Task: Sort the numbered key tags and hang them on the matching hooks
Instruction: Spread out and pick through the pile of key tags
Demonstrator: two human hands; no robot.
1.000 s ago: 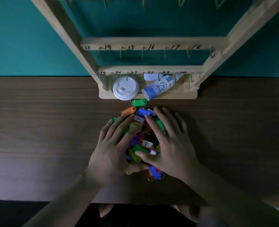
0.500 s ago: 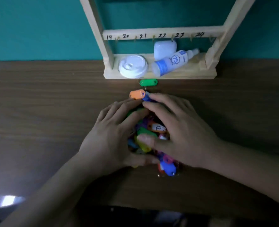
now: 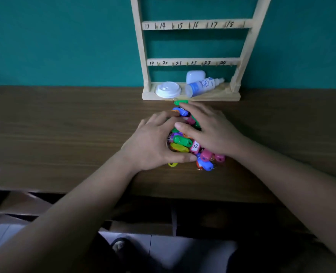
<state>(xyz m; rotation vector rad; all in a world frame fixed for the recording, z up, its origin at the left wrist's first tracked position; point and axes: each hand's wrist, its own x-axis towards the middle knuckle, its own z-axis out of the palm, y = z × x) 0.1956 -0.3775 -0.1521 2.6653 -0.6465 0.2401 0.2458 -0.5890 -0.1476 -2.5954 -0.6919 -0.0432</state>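
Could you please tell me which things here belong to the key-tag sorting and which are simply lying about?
For the job: pile of key tags, tag marked 12, numbered hook rack, left hand and right hand resting on the pile.

Lying about: white cup lid, spray bottle, white case, all on the rack's base.

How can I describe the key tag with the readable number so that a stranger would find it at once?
Find the wooden hook rack at the back of the brown table; before its base lies a pile of coloured key tags. On the pile's near right side, beside the right hand, lies the tag marked 12. Only it shows a white label with a legible handwritten number.
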